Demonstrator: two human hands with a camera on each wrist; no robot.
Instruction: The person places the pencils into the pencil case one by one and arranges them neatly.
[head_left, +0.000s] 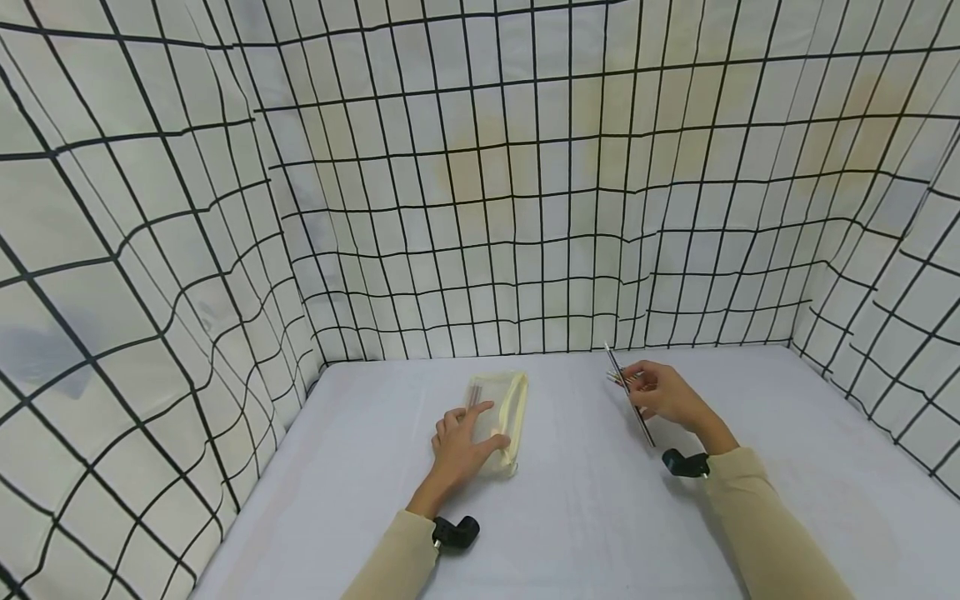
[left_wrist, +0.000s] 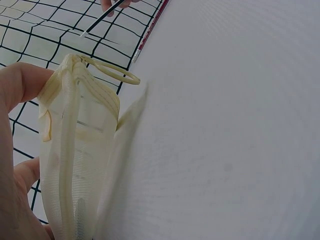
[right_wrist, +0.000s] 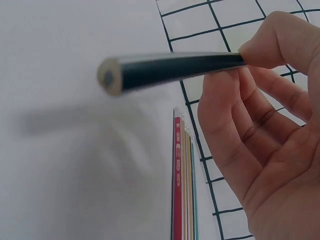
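Observation:
My left hand grips a pale yellow, see-through zippered pencil pouch, with thumb and fingers spread across it. Thin dark lines show through its far left part. In the left wrist view, the pouch has its zipper edge towards the camera, and a loop strap sticks out at the top. Over on the right, my right hand pinches a dark pencil between thumb and fingers. The pencil is held up at a tilt, its flat end facing the right wrist camera.
Several more pencils, red, yellow and teal among them, lie side by side on the white table beyond my right hand. A black grid net over white sheeting walls the table at the back and sides.

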